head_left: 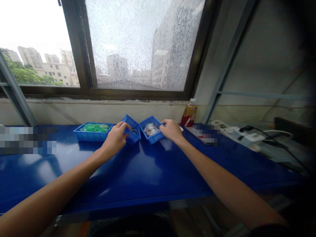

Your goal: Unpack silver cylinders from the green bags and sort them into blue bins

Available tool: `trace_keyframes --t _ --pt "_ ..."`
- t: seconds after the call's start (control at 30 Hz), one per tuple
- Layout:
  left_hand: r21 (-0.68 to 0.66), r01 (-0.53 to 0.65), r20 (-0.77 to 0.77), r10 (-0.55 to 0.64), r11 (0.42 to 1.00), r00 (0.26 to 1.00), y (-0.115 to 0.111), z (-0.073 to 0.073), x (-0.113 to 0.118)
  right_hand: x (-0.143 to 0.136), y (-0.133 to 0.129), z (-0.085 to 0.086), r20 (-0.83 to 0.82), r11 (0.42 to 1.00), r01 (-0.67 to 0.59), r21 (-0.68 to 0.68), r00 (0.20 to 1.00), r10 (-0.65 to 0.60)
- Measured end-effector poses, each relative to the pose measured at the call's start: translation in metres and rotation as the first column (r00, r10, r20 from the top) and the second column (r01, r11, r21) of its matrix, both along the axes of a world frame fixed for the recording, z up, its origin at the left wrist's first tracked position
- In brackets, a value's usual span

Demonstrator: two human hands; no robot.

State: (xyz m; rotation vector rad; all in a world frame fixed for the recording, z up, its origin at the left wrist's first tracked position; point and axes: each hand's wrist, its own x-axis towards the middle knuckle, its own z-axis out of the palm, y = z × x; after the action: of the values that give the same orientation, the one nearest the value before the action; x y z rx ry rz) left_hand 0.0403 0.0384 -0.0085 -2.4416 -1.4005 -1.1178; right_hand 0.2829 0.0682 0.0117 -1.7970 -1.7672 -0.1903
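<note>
from my remote seat i see the glossy blue table (153,174) first, its smooth top throwing back light from the window (148,49). near the wall stand three rectangular plastic bins: the left bin (92,136), the middle bin (134,140) and the right bin (154,139). the last two sit skewed, corners about meeting — probably because each is gripped from its outer side. the left hand (117,138) is clamped on the middle bin's left wall, fingers over the rim; the right hand (172,130) pinches the right bin's outer rim — thin walls likely make handy grips. inside lie glossy green pieces (95,127) at left, crinkly clear packets (150,129) at right, and small dark bits (133,130) between, too tiny to identify.
</note>
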Motion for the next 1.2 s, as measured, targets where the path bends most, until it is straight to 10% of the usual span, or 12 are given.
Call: trace_keyframes --t 1.2 --pt "0.048 0.021 -0.254 -0.008 0.999 0.967 -0.014 0.006 0.019 -0.039 -0.037 -0.009 0.154 0.972 -0.174 0.157 0.977 0.150"
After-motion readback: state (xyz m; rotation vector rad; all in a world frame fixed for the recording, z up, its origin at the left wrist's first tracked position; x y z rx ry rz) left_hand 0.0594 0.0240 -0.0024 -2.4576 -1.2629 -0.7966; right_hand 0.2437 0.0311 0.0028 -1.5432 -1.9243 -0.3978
